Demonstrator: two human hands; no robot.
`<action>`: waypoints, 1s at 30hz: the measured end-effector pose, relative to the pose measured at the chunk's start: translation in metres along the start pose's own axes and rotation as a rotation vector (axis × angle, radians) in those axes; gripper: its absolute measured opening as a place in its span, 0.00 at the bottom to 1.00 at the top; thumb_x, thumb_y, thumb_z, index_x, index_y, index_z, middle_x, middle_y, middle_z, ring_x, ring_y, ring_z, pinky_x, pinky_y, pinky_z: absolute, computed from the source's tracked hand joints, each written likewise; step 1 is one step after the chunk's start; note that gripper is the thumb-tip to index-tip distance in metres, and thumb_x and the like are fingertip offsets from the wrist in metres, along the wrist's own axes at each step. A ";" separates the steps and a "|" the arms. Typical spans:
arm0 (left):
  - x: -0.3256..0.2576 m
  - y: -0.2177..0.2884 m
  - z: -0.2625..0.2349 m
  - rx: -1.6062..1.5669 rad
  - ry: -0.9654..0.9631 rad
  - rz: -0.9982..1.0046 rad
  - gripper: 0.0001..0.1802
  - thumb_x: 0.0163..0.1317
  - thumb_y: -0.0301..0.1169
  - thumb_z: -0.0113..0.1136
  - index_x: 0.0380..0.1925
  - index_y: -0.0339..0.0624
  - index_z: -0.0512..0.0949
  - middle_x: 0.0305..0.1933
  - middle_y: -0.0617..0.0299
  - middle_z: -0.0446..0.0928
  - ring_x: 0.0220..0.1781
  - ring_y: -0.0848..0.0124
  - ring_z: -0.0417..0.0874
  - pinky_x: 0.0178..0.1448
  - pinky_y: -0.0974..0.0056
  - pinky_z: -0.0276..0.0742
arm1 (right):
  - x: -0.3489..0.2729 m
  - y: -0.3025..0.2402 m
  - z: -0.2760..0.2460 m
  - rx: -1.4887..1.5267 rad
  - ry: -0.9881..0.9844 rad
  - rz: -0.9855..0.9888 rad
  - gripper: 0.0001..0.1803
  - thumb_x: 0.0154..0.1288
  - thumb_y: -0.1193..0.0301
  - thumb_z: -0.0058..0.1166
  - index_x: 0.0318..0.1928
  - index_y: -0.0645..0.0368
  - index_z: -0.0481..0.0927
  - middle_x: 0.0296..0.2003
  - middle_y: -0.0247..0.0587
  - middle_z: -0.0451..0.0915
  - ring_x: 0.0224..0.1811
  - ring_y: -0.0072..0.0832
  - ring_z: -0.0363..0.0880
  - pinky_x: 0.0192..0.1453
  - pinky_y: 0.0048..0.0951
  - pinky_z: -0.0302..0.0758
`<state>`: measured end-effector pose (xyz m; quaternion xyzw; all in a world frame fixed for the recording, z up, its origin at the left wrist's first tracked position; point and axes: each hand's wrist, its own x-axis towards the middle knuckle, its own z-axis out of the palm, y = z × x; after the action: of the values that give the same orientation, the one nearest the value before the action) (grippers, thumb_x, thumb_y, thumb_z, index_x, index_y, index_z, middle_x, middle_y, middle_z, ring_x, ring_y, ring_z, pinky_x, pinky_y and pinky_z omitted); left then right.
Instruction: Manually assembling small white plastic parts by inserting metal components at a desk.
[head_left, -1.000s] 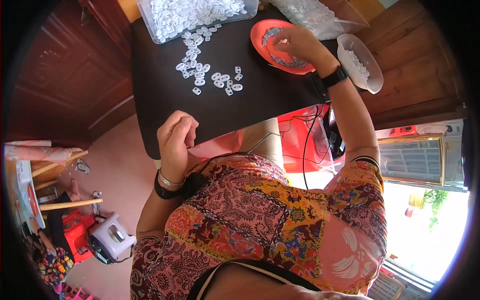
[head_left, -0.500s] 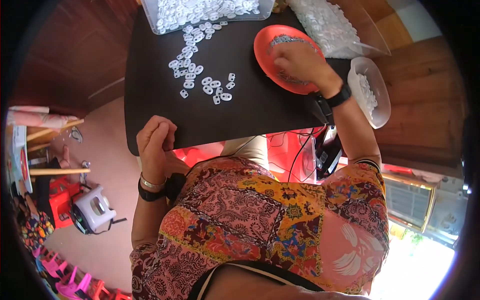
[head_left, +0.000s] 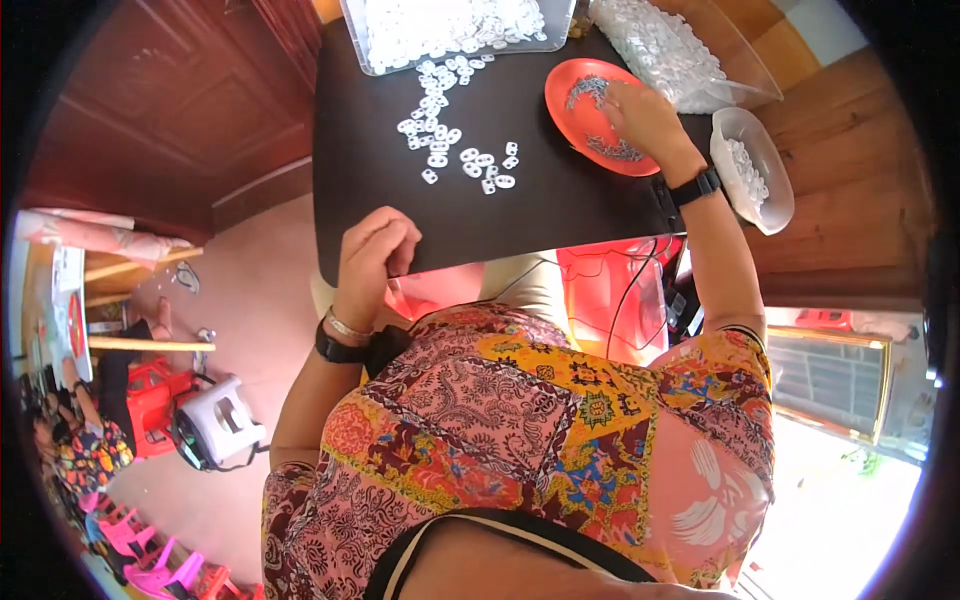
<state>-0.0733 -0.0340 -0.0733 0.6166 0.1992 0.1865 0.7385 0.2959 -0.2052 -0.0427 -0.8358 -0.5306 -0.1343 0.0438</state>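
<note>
My right hand (head_left: 645, 120) is over the right side of a red plate (head_left: 567, 122), its fingers bent together near small grey metal pieces (head_left: 612, 148), too fine to name. Whether it pinches one is hidden. My left hand (head_left: 378, 245) is curled closed at the table's near left edge, and I cannot see what is inside it. Small white plastic pieces with two holes (head_left: 437, 135) lie scattered on the dark table (head_left: 540, 215) beyond my left hand. A clear bin (head_left: 455, 45) heaped with similar white pieces stands at the far edge.
A bag of clear plastic pieces (head_left: 665, 50) lies behind the plate. Right of it is a translucent tub (head_left: 780, 190) with more clear pieces. Dark cables (head_left: 635, 285) hang below the table's front edge. A white stool (head_left: 222, 420) stands on the floor at left.
The whole view has shifted, so the table sits further right. My right hand has moved toward the plate's right side, uncovering more metal pieces. My left hand stays curled at the table edge.
</note>
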 end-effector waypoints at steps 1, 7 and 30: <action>-0.001 0.000 0.000 -0.015 -0.012 -0.015 0.13 0.64 0.33 0.47 0.25 0.38 0.75 0.16 0.70 0.66 0.17 0.83 0.62 0.21 0.76 0.54 | -0.001 0.000 0.002 -0.004 0.001 0.017 0.11 0.64 0.64 0.44 0.34 0.60 0.73 0.31 0.52 0.78 0.36 0.51 0.76 0.40 0.49 0.71; -0.001 -0.001 -0.006 -0.043 -0.131 0.024 0.11 0.64 0.30 0.47 0.26 0.36 0.74 0.18 0.69 0.68 0.21 0.82 0.65 0.26 0.75 0.59 | 0.003 -0.003 -0.007 -0.130 -0.027 0.197 0.10 0.59 0.71 0.47 0.40 0.61 0.75 0.36 0.49 0.81 0.42 0.47 0.79 0.48 0.46 0.75; -0.005 -0.011 -0.007 -0.028 -0.173 0.181 0.10 0.64 0.28 0.45 0.28 0.37 0.75 0.20 0.70 0.68 0.22 0.83 0.65 0.26 0.77 0.59 | -0.002 -0.150 0.003 0.273 -0.046 0.168 0.08 0.58 0.66 0.52 0.33 0.57 0.78 0.32 0.44 0.81 0.37 0.43 0.80 0.43 0.43 0.76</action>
<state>-0.0808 -0.0329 -0.0847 0.6355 0.0755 0.2013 0.7416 0.1612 -0.1413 -0.0562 -0.8662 -0.4732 -0.0376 0.1560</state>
